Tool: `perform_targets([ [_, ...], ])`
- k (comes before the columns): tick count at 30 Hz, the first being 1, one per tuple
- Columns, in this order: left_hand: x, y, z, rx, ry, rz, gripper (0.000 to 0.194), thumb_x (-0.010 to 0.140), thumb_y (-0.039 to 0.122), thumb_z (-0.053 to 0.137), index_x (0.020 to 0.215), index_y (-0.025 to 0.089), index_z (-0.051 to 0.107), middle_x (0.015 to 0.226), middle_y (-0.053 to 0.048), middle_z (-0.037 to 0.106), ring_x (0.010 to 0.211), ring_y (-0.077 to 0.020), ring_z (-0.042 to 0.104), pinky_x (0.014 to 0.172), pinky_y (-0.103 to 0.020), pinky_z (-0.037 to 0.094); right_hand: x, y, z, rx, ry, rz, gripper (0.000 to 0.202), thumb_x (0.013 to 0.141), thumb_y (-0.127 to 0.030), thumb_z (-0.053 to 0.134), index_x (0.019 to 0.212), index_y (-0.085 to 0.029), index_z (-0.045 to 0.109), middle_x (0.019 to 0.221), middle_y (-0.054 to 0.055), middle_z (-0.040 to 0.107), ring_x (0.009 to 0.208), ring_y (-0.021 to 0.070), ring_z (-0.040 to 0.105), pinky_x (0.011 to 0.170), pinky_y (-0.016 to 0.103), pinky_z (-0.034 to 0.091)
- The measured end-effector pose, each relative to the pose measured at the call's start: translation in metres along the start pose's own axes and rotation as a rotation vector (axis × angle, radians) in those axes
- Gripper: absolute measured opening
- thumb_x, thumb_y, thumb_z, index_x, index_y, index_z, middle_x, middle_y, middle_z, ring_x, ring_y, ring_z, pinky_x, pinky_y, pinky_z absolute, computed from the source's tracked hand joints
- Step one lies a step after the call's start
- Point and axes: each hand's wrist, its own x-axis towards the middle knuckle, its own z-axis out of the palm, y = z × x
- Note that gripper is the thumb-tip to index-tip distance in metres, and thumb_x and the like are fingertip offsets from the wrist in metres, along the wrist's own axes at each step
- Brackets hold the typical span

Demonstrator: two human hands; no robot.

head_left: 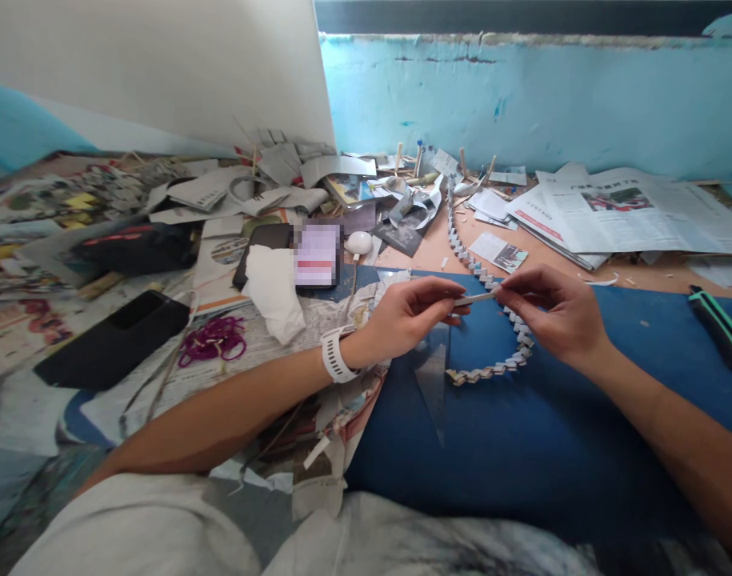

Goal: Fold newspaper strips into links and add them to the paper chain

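Between my two hands a narrow folded paper strip is stretched level above the blue mat. My left hand, with a white watch on its wrist, pinches the strip's left end. At its right end, the fingertips of my right hand are closed on it. Under and behind the hands curves a zigzag chain of folded paper, running from the mat back toward the wall; my right hand hides part of it. A clear set square lies on the mat below my left hand.
A green and black utility knife lies at the right. Newspapers are stacked at the back right. Left of the mat are a lit phone, a white earbud case, a tissue, purple cord and a black case.
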Motion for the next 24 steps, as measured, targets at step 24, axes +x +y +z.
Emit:
perform_targets([
  [24, -0.007, 0.012, 0.005, 0.208, -0.234, -0.141, 0.031, 0.096, 0.041, 0.069, 0.103, 0.012, 0.078, 0.095, -0.012, 0.082, 0.087, -0.0185, 0.079, 0.079, -0.026, 0.065, -0.015, -0.015, 0.012, 0.227, -0.148, 0.142, 0.040, 0.081, -0.039, 0.088, 0.115, -0.027, 0.070, 0.088, 0.001, 0.078, 0.083, 0.0197, 0.077, 0.082, 0.034, 0.066],
])
